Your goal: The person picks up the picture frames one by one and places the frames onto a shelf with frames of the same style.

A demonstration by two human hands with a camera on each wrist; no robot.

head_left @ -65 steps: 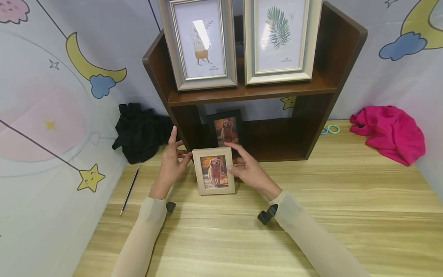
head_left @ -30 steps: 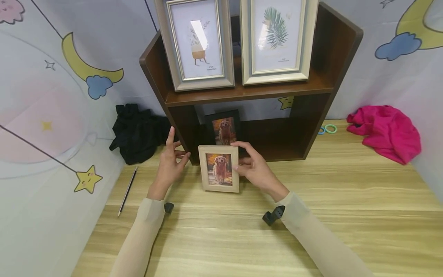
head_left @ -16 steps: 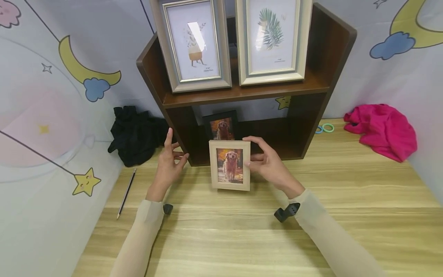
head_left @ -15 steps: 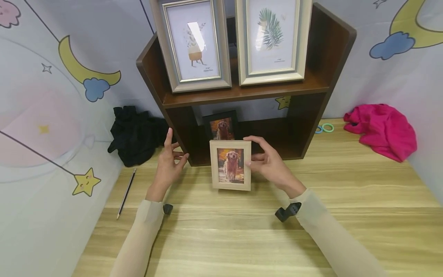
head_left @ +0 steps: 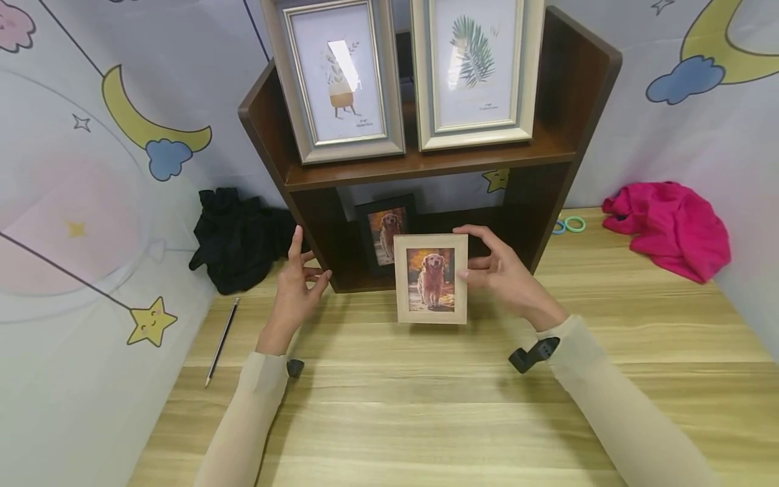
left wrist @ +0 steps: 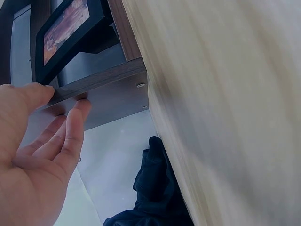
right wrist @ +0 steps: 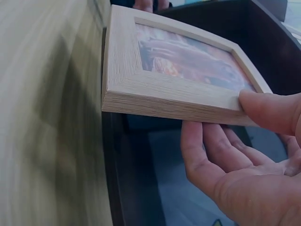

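Note:
My right hand (head_left: 508,277) holds a light wooden picture frame (head_left: 402,281) with a golden dog photo by its right side. In the right wrist view the thumb lies on the front of the picture frame (right wrist: 188,101) and the fingers are behind it. It hangs in front of the lower compartment, apart from the tabletop. My left hand (head_left: 295,287) grips the left side panel of the dark brown shelf (head_left: 426,162), thumb on its front edge and fingers on its outer face (left wrist: 113,101). A black picture frame (head_left: 372,253) with a similar photo leans inside the lower compartment, partly hidden.
Two larger frames, a plant print (head_left: 343,81) and a leaf print (head_left: 477,74), stand on the upper shelf. Black cloth (head_left: 234,240) and a pencil (head_left: 222,341) lie left. Pink cloth (head_left: 669,230) and a green ring (head_left: 575,224) lie right on the wooden table (head_left: 389,419).
My right hand has carried the light picture frame to the right and up, uncovering more of the black one. My left hand has stayed on the shelf's side.

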